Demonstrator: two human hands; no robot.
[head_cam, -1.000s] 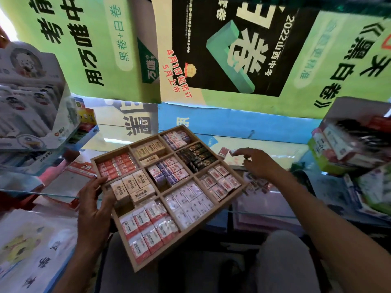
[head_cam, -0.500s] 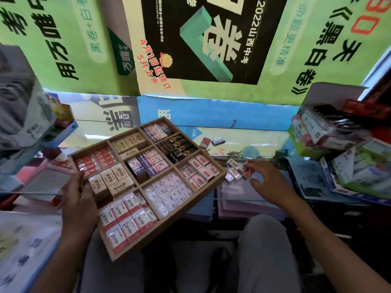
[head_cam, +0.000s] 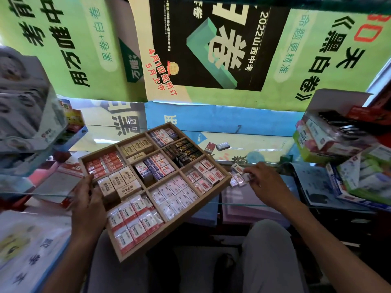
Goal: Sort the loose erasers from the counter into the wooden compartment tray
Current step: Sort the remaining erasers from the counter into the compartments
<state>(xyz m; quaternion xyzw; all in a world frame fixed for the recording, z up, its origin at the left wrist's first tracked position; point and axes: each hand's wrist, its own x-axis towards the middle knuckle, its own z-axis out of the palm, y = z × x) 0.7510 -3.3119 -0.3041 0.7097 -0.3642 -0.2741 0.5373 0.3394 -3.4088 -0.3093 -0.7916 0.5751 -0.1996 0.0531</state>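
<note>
Overhead, green and black posters (head_cam: pixel 211 49) across the far wall, printed in large characters. Below them, a glass counter (head_cam: pixel 264 149), reflective, with papers and booklets showing beneath the pane. At far left, a blurred stack of boxed goods (head_cam: pixel 31 115); at far right, a pile of stationery packs (head_cam: pixel 342 144) leaning over the counter's end.

Centre, a wooden compartment tray (head_cam: pixel 227 179), turned cornerwise and tilted, its near corner jutting past the counter edge above grey trouser legs (head_cam: pixel 268 256). Nine compartments, all stocked with wrapped erasers: red-labelled ones at upper left, tan boxes beside and below, black ones toward the far right, white and pink ones along the right side, "2B" packets in the nearest cell.

Left hand (head_cam: pixel 88 206) on the tray's left edge, thumb curled over the rim and into the tan-box compartment, clamped on the frame.

Right hand (head_cam: pixel 264 182) on the glass just beside the tray's right corner, fingers bent, fingertips pinched on a small cluster of loose erasers (head_cam: pixel 238 176); how many actually gripped, cannot tell.

Farther back on the counter, well apart from the hand, a red eraser (head_cam: pixel 210 147) and a silver-wrapped eraser (head_cam: pixel 222 146) side by side.
</note>
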